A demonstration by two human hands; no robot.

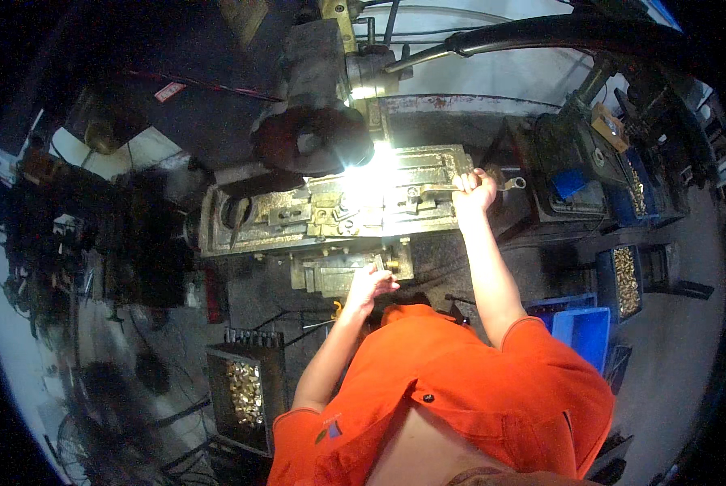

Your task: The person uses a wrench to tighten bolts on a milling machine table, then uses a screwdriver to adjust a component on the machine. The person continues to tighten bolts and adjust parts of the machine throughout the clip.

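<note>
- Frankly, the metal bin [275, 389] at lower left is piled with brass-coloured pieces [244, 391]; a swinging left elbow or a knock to the bin could spill some.
- The dark machine head [310, 142], upper centre-left, overhangs the worktable; if it were running, a hand straying beneath it could be caught. Whether it is running cannot be told.
- The clamps and blocks [330, 215] sit at the centre of the frame; one loose fastening there could let a part shift.
- Just below the worktable [427, 223], the left hand [371, 285] has its fingers partly curled, tips beside a small brass-coloured cylinder [392, 265]; whether they pinch anything is unclear. A weak pinch could drop a small piece.
- The lamp glare [376, 162] whitens the upper centre and could hide a badly seated part.
- Right of centre, the right hand [474, 193] is wrapped closely around a metal bar [440, 189], whose ring-shaped end [515, 184] sticks out rightward; a slipping grip could send the knuckles into the table edge.
- For writing, a red-and-white label [169, 91] shows at upper left, too blurred to read.
- A small green-and-blue emblem [330, 429] marks the orange shirt [476, 381] at lower centre; no lettering is legible.
</note>
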